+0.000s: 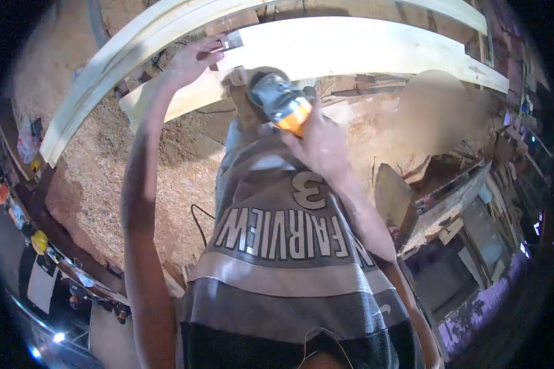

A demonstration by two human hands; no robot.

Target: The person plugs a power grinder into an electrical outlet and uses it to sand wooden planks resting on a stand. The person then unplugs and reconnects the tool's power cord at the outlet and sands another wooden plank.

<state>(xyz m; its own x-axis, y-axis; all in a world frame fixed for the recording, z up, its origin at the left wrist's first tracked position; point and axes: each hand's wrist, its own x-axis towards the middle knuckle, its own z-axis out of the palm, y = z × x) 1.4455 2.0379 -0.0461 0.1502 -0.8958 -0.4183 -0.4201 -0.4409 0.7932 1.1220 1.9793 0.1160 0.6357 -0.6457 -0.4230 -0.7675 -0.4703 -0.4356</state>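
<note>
My right hand [326, 144] is wrapped around the orange body of a power tool [277, 98], which looks like an angle grinder. Its grey head points up and left, beside the near edge of a long pale wooden board [351, 46]. A dark round part shows at the head, partly hidden. At the board's left part, my left hand [194, 61] has its fingers closed about a small dark piece that I cannot make out. Just past those fingertips, a small grey piece [232, 41] lies against the board.
A long curved wooden moulding [98, 92] arcs across the far side and left. Sawdust and shavings [166, 178] cover the ground. A dark cord [197, 212] lies left of my body. Timber scraps [440, 209] are piled at right, near a blurred round patch.
</note>
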